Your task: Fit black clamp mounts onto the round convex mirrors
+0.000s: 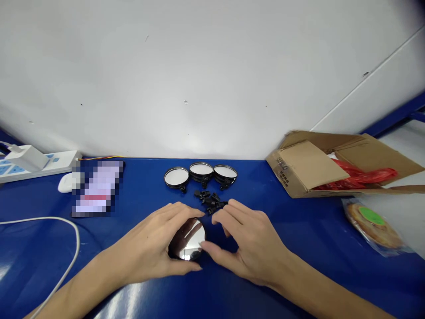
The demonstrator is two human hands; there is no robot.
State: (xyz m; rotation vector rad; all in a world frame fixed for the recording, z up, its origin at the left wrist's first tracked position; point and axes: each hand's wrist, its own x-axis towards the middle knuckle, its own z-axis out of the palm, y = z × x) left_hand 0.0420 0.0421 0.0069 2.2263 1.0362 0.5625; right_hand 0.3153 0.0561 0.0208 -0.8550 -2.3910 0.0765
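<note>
A small round mirror point(191, 239) with a dark rim sits in my left hand point(156, 243), its thumb below and its fingers along the upper edge. The shiny face is turned up toward me. My right hand point(250, 241) is at the mirror's right side, fingers curved and apart, its thumb tip at the rim. Just beyond the hands lies a loose pile of small black plastic clip-like parts point(210, 201). Farther back are more round mirrors with black mounts: one on the left point(176, 177), one in the middle point(201, 169) and one on the right point(225, 173).
An open cardboard box point(308, 166) with red plastic point(358, 175) inside stands at the right. Near it lies a wrapped round pastry point(376, 223). On the left are a blurred phone point(99, 188), a white earbud case point(70, 182), a power strip point(63, 163) and a white cable point(77, 241).
</note>
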